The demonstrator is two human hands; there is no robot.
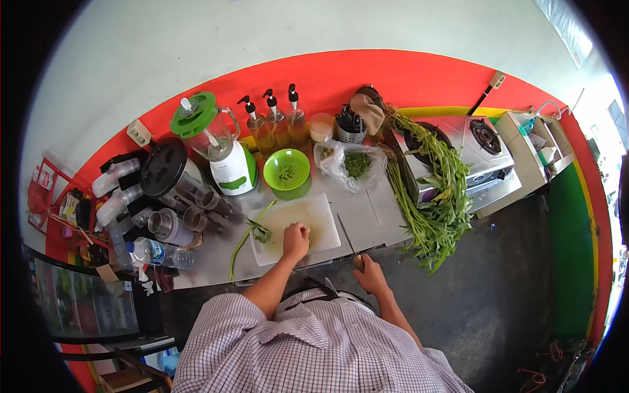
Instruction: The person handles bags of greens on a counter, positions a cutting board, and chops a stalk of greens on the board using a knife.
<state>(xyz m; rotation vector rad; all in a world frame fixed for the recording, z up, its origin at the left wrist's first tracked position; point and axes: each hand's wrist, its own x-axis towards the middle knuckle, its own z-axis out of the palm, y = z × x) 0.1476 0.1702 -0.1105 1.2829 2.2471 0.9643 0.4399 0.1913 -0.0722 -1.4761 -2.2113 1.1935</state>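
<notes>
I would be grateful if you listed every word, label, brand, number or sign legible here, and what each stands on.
No text can be read with certainty.
Bottle: blue label, lettering too small and blurred.
Blender: any mark on its base is too small.
Stove: any marking on its front is too blurred.

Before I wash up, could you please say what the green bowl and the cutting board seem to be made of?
Green bowl: probably smooth plastic, from its even bright colour. Cutting board: likely matte white plastic, no wood grain showing.
</notes>
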